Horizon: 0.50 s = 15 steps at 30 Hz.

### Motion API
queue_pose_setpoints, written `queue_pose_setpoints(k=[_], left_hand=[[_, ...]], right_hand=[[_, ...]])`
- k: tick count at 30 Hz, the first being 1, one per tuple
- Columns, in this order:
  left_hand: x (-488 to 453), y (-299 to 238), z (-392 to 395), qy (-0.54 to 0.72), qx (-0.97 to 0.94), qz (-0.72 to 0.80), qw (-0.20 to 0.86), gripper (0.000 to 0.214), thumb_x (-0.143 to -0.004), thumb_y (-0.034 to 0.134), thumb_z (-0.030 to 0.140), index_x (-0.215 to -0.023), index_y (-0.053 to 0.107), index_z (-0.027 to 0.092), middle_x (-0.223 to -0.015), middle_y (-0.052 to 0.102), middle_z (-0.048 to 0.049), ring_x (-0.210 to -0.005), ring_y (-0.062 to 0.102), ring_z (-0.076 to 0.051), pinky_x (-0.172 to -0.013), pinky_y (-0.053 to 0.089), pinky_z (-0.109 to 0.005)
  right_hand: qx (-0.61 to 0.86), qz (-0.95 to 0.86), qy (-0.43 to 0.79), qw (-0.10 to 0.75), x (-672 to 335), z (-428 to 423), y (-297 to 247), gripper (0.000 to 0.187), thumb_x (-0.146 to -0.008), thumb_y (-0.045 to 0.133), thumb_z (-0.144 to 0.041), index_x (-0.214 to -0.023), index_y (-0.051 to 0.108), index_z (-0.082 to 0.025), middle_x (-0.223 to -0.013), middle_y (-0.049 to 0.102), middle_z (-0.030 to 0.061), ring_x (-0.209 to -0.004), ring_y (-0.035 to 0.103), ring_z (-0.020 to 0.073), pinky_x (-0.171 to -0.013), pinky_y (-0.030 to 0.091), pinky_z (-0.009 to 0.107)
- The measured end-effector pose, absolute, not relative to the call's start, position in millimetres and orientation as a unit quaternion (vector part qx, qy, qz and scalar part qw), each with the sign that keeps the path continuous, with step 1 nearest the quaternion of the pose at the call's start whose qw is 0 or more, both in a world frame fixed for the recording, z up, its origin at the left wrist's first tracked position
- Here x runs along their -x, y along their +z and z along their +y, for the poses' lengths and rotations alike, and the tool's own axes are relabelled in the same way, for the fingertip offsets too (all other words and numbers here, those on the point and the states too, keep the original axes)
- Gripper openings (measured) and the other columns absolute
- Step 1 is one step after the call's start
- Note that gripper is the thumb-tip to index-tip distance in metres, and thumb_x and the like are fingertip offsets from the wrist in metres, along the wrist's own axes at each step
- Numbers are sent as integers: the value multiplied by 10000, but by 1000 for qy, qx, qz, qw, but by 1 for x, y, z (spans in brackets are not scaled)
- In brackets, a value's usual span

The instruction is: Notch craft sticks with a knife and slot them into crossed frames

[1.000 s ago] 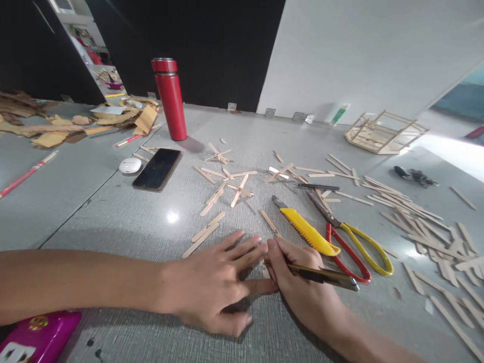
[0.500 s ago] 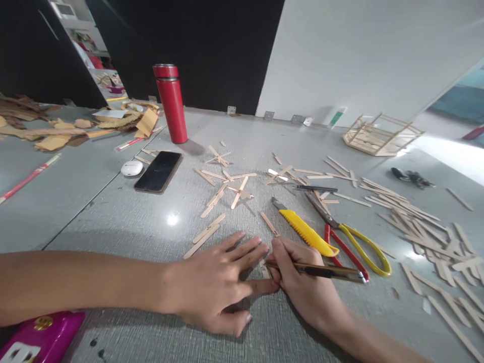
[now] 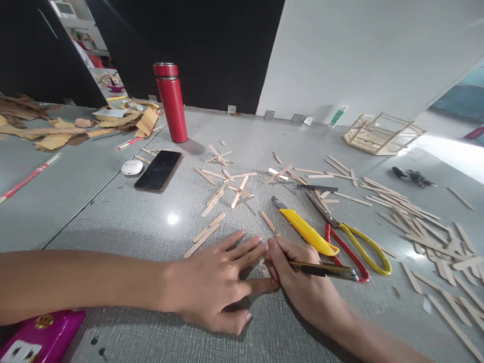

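Note:
My left hand (image 3: 219, 285) lies flat with fingers spread. Its index finger and middle fingertips rest around a short wooden craft stick (image 3: 265, 270), mostly hidden between my hands. My right hand (image 3: 304, 275) is closed around a slim gold-and-black craft knife (image 3: 319, 268), tilted low, its tip near the stick and hidden by my fingers. Just beyond that hand lies another craft stick (image 3: 269, 223). To its upper right are a yellow-handled cutter (image 3: 304, 229) and scissors (image 3: 365, 247) with red and yellow handles.
Several craft sticks (image 3: 434, 239) are heaped at the right; small crossed stick pieces (image 3: 241, 191) lie mid-table. A black phone (image 3: 159, 171), white earbud case (image 3: 132, 167) and red flask (image 3: 172, 103) stand left. A stick frame (image 3: 381, 135) sits back right; a purple object (image 3: 56, 333) is lower left.
My right hand and the craft knife shift very slightly. My left hand stays in place, and the things on the table have not moved.

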State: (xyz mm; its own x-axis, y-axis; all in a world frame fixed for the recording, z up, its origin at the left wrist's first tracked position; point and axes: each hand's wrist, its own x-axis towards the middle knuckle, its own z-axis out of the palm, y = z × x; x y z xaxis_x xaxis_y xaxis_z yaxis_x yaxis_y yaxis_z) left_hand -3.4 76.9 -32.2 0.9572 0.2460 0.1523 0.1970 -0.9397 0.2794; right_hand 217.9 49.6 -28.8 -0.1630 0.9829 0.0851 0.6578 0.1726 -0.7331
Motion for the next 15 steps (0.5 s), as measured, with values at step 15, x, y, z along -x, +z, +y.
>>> queue_pose_setpoints(k=[15], left_hand=[[3,-31,77,102,-980,113,130,673,-969,562,419,-1577,425,165,-1685,238,-237,-1559,231,-434,-1260,182,-619]], right_hand=[[577,-696,295,310,-219,49,-28,497,-1087,400,-428,-622,432,-257,-524,531,-37,-468,497,151,-511,418,302]])
